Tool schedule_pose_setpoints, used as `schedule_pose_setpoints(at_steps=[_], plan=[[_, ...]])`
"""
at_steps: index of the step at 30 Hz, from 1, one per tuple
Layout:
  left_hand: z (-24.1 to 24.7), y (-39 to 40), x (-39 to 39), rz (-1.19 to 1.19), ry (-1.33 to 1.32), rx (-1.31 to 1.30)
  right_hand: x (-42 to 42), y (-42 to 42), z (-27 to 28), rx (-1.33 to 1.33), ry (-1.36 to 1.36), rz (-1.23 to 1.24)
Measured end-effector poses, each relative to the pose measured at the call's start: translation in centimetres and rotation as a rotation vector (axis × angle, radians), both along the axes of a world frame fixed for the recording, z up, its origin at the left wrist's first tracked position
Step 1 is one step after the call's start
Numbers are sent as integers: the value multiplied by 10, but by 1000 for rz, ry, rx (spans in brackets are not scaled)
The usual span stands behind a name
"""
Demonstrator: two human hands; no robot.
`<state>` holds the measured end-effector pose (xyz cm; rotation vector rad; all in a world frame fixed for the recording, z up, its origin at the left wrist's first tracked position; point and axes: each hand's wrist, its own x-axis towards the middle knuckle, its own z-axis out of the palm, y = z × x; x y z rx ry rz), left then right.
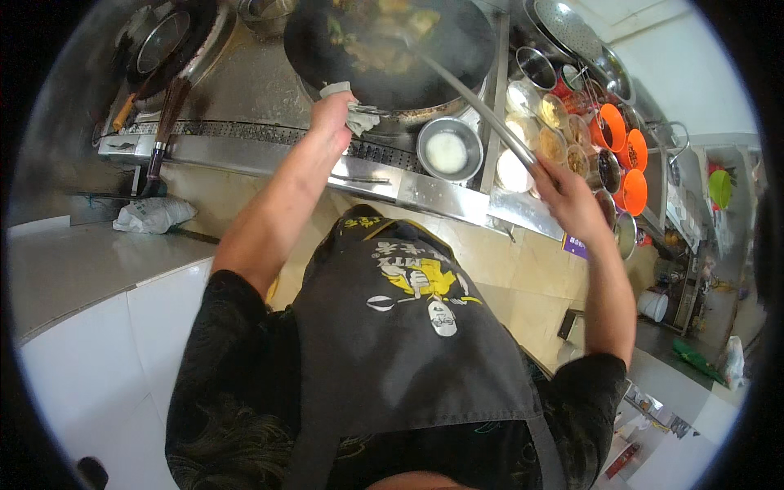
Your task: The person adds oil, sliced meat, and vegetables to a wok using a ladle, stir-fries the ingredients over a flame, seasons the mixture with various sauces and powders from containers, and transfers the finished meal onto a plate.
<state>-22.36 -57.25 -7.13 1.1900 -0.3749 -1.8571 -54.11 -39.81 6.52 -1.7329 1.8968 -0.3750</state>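
Note:
A black wok [453,46] stands on the steel range, with steaming pieces of food [383,55] in it. My left hand [332,119] grips the wok's near left rim through a folded pale cloth [362,119]. My right hand [566,196] is closed around the end of a long metal ladle handle [484,110], which slants up and left into the wok. The ladle's head is blurred and partly hidden by food and steam. Between my hands, nearer to me than the wok, a metal bowl [450,149] holds a whitish content.
Seasoning containers [551,144] and orange cups [634,193] crowd the right side. Colanders [566,27] lie beyond them. At the left are a wire strainer [162,43], a bamboo brush [173,110] and a white plastic bag [153,214]. The steel range edge [245,162] runs before me.

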Motion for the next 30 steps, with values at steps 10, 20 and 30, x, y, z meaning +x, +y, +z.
schedule_pose_setpoints(at_steps=[10,20,30], plan=[[-27,1,-17,-25,-42,-128,12,-48,-39,-66,350,-24],[22,2,-6,65,-45,-27,-2,2,62,285,-30,-41],[-5,26,-9,-85,-33,-68,19,-52,-55,-140,360,-81]])
